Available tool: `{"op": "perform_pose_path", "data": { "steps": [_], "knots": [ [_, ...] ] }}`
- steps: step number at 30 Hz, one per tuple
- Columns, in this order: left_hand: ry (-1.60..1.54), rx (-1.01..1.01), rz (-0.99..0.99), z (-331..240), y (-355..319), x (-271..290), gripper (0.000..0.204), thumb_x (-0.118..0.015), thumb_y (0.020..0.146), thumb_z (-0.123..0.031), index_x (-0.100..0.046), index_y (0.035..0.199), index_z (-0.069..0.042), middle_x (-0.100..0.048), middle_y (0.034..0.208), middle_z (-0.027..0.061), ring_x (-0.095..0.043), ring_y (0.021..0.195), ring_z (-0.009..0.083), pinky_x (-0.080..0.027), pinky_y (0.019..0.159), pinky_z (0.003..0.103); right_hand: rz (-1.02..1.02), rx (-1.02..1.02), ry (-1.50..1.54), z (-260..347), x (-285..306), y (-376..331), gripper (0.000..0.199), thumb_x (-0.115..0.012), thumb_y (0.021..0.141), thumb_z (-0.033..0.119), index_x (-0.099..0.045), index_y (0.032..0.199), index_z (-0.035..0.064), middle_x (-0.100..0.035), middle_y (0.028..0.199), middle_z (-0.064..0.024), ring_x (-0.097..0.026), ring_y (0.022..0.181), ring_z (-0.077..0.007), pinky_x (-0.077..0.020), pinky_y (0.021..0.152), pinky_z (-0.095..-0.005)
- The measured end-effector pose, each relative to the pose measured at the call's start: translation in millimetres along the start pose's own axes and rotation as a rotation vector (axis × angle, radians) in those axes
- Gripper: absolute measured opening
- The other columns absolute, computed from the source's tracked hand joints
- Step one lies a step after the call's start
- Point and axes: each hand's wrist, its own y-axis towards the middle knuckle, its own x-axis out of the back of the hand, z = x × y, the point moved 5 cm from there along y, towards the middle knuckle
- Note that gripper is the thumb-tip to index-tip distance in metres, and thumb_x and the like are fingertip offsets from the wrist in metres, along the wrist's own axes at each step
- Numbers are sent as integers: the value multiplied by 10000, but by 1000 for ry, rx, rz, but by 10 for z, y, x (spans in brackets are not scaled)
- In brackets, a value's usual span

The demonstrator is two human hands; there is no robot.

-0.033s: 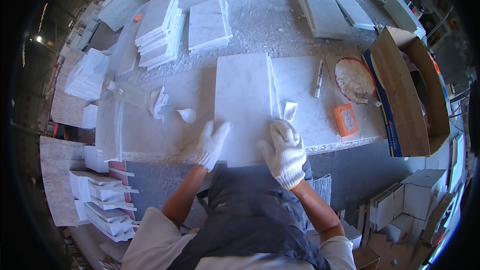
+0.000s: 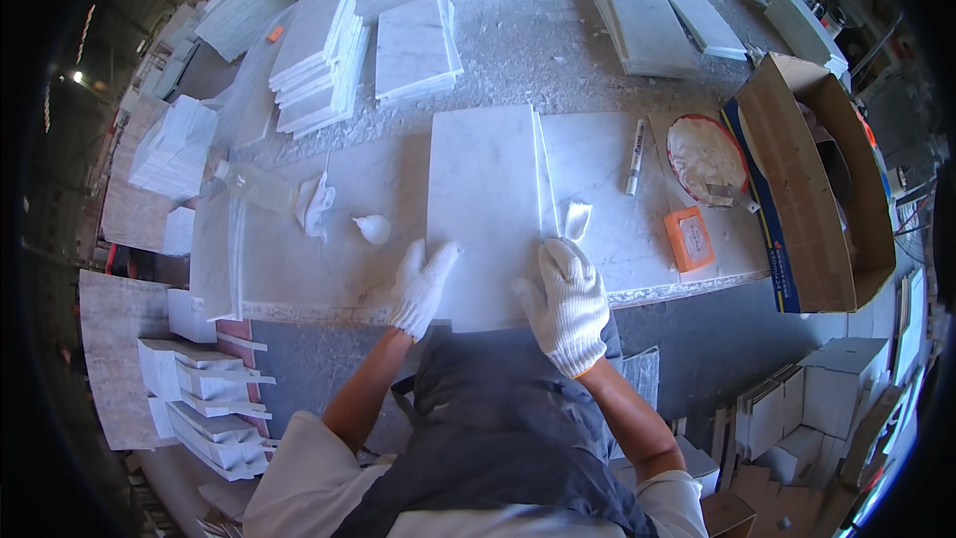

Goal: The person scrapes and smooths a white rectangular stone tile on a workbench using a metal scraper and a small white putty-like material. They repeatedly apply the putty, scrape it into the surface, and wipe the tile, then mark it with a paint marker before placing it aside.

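In front of me a small stack of white marble tiles (image 2: 484, 189) lies lengthwise, its near end jutting past the table edge toward my apron. My left hand (image 2: 423, 289), in a white knit glove, grips the stack's left edge near that end, thumb on the top tile. On the opposite edge my right hand (image 2: 570, 299), gloved the same way, holds with its fingers bent and thumb over the top. The undersides of both grips are hidden. Just beyond my right fingers rests a small white-coated scraper (image 2: 578, 220). A white bulb-shaped piece (image 2: 372, 229) lies left of the stack.
At right are an orange block (image 2: 689, 238), a marker (image 2: 635, 157), a red-rimmed dish of white paste (image 2: 706, 154) and an open cardboard box (image 2: 807, 209). A clear bottle (image 2: 254, 186) lies at left. More tile stacks (image 2: 319, 60) stand across the dusty far part.
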Motion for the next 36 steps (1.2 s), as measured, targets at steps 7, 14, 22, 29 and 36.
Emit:
{"op": "perform_pose_path", "data": {
  "steps": [7, 14, 22, 29, 36],
  "knots": [
    [70, -174, -33, -331, -90, 123, 288, -650, 1056, -274, -664, 1142, 1, -667, 1024, 18, -600, 944, 86, -496, 823, 267, -67, 28, 7, 15, 2, -22, 495, -814, 853, 225, -687, 1235, -63, -650, 1285, -192, -636, 1195, -385, -525, 987, -459],
    [-427, -19, 35, -323, -176, 47, 380, -657, 1054, -313, -591, 1296, -28, -631, 1104, 26, -583, 981, 93, -503, 857, 283, -85, 49, -36, 27, -1, -63, 452, -771, 900, 237, -688, 1232, -57, -658, 1282, -192, -644, 1181, -390, -530, 982, -465],
    [-512, 60, 159, 8, 46, -12, 430, -693, 1042, -293, -571, 1348, -17, -637, 1184, 34, -604, 1070, 98, -520, 896, 293, -131, 70, -98, 36, -24, -95, 468, -767, 869, 254, -661, 1246, -1, -640, 1269, -129, -654, 1118, -357, -554, 872, -468],
    [-574, 22, 8, 258, 178, -82, 206, -676, 1049, -233, -648, 1172, -70, -641, 981, -15, -619, 872, 64, -517, 736, 258, -39, 87, -175, 98, -14, -98, 405, -750, 915, 242, -679, 1225, -9, -657, 1288, -160, -628, 1184, -363, -504, 996, -497],
    [-443, 18, -6, 155, 123, -97, 258, -690, 1041, -246, -665, 1216, -57, -670, 1106, 12, -633, 1014, 85, -525, 875, 277, 459, 202, -337, 258, -374, 69, 660, -445, 1066, 485, -415, 1583, 76, -381, 1657, -191, -272, 1579, -363, -180, 1282, -546]
  ]
}}
